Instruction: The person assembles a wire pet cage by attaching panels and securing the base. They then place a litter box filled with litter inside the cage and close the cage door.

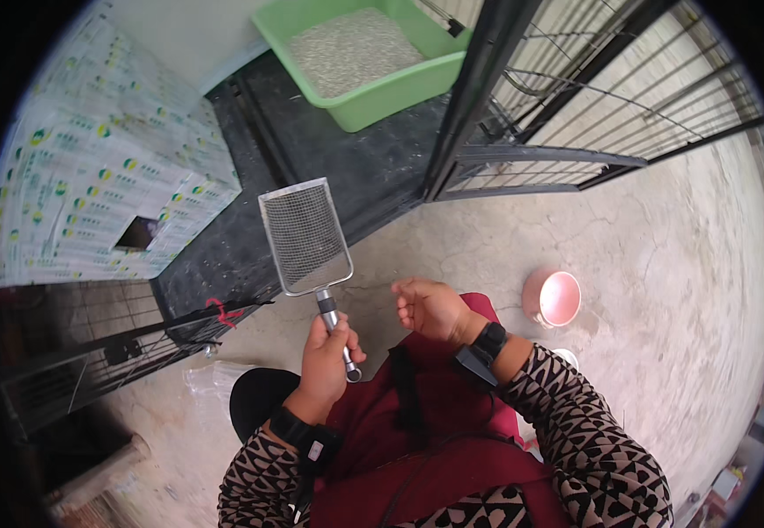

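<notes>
My left hand (326,356) is wrapped round the metal handle of a litter scoop (304,236). The scoop has a rectangular wire-mesh head, which points away from me and shows no clumps in it. To its right, my right hand (433,310) hovers over my dark red apron with its fingers curled in loosely, and nothing shows in them. Beyond the scoop, a green litter tray (391,101) holds grey granular litter (351,51). The tray stands on the black floor panel (329,163) of a wire cage, apart from both hands.
A box covered in printed white sheeting (105,189), with a small square hole, stands on the left of the cage floor. The barred cage door (540,167) swings out at the right. A pink bowl (560,299) sits on the concrete floor. Clear plastic (216,385) lies at the lower left.
</notes>
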Motion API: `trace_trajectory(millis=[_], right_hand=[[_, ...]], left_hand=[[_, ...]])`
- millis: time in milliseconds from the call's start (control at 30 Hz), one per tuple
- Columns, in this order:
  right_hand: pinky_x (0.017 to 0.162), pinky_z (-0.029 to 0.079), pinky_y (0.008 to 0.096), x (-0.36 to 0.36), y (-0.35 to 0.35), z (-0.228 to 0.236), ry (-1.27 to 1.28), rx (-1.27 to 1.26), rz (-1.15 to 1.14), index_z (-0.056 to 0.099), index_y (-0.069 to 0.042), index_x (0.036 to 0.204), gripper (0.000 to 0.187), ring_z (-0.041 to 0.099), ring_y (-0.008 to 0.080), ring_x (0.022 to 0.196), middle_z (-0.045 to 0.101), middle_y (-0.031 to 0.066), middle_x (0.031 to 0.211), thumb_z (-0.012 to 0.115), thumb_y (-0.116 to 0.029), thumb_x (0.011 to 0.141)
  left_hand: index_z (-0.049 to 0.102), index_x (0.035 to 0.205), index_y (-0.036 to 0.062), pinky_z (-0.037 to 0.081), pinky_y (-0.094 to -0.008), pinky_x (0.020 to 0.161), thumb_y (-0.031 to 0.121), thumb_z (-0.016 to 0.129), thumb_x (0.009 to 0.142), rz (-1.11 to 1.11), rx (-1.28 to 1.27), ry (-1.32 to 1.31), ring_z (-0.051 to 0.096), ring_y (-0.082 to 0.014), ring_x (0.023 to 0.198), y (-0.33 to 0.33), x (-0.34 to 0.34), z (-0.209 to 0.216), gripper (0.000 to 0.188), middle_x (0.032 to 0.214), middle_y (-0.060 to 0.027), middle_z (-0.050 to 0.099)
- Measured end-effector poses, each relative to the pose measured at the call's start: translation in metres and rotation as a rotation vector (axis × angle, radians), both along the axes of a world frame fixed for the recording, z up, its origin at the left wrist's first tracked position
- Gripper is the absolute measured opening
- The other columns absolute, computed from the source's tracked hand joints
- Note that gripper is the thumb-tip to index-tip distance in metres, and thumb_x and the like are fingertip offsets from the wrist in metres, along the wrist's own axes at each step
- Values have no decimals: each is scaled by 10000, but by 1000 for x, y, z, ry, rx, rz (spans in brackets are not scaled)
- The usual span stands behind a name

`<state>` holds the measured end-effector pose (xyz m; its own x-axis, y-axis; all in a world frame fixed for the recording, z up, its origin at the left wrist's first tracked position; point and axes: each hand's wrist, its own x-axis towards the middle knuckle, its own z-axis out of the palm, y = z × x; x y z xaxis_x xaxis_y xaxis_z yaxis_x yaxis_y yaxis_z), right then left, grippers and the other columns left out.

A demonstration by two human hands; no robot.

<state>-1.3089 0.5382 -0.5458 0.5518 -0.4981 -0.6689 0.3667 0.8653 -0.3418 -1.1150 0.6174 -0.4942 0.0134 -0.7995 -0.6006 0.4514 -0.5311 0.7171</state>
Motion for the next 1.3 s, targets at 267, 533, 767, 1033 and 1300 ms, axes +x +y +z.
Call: trace_trajectory(millis=[267,533,767,1033,1300], right_hand=[[516,428,253,-32,50,5,184,201,-473,532,-81,867,69,514,125,578,526,6,671,515,-148,864],[531,420,222,-4,147,45,199,351,-448,558,-80,966,150,526,103,606,538,-1,713,487,-183,883],[577,428,266,7,218,33,193,648,-535,559,-98,941,134,537,137,643,533,18,716,512,-206,877],[602,457,241,-76,239,-25,743,378,-433,575,-61,1059,230,553,112,697,563,24,825,509,-140,853],[1028,332,393,-81,238,-149,1326,-198,574,505,-205,1266,520,281,434,1281,363,330,1300,575,-163,753]], left_hand=[[418,1001,78,414,-249,510,133,427,936,-596,140,32,400,-81,472,-21,0,-14,85,622,-5,420],[411,924,73,406,-240,485,124,455,920,-753,313,20,396,-80,452,14,-38,50,67,607,-2,417],[424,840,65,417,-245,482,137,502,904,-741,395,-231,436,-94,453,65,-19,95,124,572,-8,445],[446,860,55,395,-231,444,144,535,886,-752,436,-346,450,-94,447,118,3,55,129,566,-11,458],[480,749,15,403,-358,523,162,628,797,-923,183,-889,483,-199,528,167,78,-113,214,576,-67,475]])
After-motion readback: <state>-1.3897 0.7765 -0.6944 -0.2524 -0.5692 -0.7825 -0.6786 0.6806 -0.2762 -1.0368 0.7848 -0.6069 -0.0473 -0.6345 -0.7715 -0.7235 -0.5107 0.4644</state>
